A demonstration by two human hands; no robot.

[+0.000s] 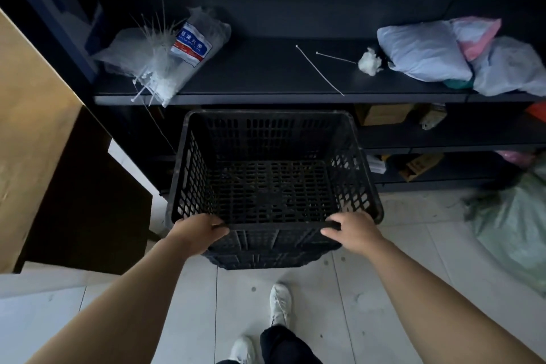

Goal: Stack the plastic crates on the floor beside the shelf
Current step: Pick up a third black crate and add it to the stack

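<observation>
A black plastic crate (274,156) with lattice walls stands upright in front of the dark shelf (266,80). Its inside holds nothing. My left hand (198,232) grips the near rim at the left corner. My right hand (353,230) grips the same rim at the right corner. Below the crate's near wall a second black crate (266,257) shows its rim, with the upper crate sitting in or on it. The bottom of the stack rests on or near the pale tiled floor (369,289).
A brown cardboard box (35,139) stands close on the left. A bag of white cable ties (165,59) and soft plastic parcels (428,50) lie on the shelf. A greenish bag (514,224) sits on the floor at the right. My white shoe (279,303) is just behind the crates.
</observation>
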